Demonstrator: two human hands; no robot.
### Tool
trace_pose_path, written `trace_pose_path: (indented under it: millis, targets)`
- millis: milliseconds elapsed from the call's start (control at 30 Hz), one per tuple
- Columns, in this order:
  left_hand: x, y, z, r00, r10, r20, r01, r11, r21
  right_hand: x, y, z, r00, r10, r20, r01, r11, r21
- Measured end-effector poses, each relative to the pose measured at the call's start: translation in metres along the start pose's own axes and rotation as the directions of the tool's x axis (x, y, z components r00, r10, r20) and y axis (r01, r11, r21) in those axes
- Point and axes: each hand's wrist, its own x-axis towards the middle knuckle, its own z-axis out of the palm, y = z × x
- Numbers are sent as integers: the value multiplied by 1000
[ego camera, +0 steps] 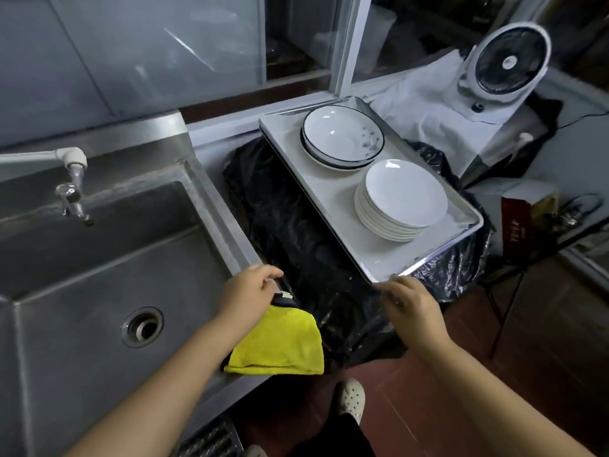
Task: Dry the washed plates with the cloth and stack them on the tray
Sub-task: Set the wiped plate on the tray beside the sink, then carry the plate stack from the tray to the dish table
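A grey metal tray (329, 199) rests on a bin lined with black plastic. On it stand a stack of several plain white plates (403, 192) at the near right and a short stack of blue-rimmed floral plates (342, 135) behind. A yellow cloth (280, 341) lies on the sink's right rim, under my left forearm. My left hand (250, 288) hovers over that rim with loosely curled fingers and holds nothing. My right hand (408, 301) grips the tray's near corner.
A steel sink (99, 258) with a tap (71, 186) fills the left. The black-bagged bin (296, 239) sits between sink and tray. A white fan (507, 61) on white cloth stands at the back right. A red box (515, 229) sits on a wire stand.
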Motion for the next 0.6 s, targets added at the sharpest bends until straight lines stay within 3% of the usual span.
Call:
trace_pose_path:
  millis: [167,300,433,600]
  targets:
    - [44,67,36,997,75,-1,-75,995,65,52,45,-36,958,276,-74,-259,948,182]
    - [88,115,69,999,27,18,-28,998,64,103,98,-59,904,416,-103,-361,868,340]
    - [139,148,105,989,-134,60,133,991,16,162,158,-70,862,506,-10,-470,807,359]
    - [184,169,142,943,-331,26,332,935,-128,225,201,-65,815,531,231,-577,776,255]
